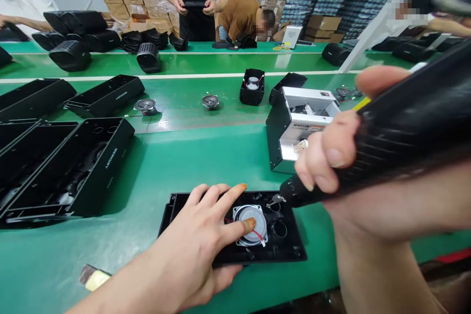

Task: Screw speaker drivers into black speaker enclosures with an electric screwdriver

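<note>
Nearest the camera, a black powered driver slants from upper right to lower left, its nose pointing down at the far right corner of the black panel. The person's right grip is wrapped around the driver. Panel and green desk meet at the near middle, though contact is partly hidden; the panel's long axis runs left to right, its inner side up. A round speaker sits on it, magnet upward, under one fingertip of the left grip, which holds the panel by its left part.
</note>
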`<state>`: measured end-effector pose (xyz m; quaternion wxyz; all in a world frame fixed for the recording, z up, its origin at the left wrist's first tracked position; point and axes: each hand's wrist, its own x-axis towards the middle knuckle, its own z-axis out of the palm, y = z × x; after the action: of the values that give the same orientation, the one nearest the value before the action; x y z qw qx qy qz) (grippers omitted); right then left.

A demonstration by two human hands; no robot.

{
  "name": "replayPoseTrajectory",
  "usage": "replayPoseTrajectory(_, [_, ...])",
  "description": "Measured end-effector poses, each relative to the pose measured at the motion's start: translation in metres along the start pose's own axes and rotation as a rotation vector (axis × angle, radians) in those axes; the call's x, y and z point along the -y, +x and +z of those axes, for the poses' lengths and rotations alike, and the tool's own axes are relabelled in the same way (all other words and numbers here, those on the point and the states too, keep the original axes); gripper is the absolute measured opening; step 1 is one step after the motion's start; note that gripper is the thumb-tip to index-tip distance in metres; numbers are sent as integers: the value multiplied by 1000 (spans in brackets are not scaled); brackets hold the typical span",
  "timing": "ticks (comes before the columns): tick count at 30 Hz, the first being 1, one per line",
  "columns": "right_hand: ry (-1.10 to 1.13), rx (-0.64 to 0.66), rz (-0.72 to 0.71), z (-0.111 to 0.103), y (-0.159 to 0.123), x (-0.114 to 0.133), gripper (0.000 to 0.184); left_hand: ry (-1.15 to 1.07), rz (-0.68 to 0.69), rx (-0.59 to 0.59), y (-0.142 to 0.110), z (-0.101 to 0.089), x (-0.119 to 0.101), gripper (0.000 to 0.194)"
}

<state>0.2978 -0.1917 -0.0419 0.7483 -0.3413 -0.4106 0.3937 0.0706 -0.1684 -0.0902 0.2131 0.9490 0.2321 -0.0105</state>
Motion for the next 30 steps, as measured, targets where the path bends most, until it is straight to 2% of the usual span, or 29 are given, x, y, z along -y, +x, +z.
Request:
replayPoseTrajectory(2, [18, 24, -28, 1, -3, -9, 49, 13, 5, -12, 0, 1, 0, 56])
replayPoseTrajectory(5, [66, -36, 32, 2, -6, -18, 62, 24, 13, -24, -1, 3, 0, 56])
replayPoseTrajectory(14, [57, -7, 15, 1, -7, -35, 57, 40, -12, 17, 0, 1, -2, 52])
replayPoseTrajectory(21, [44, -36, 43, 1, -6, -29, 59, 28, -26, 27, -2, -2, -2, 53])
replayPoseTrajectory(23, [52, -34, 53, 1, -5, -25, 60, -46, -44, 42, -5, -6, -1, 54])
replayPoseTrajectory(26, [58, -46, 18, -2, -4, -17, 59, -226, -90, 38, -2, -12, -3, 64])
replayPoseTrajectory(30, [24, -28, -77, -5, 3, 1, 40, -257, -188, -116, 19, -12, -13, 35])
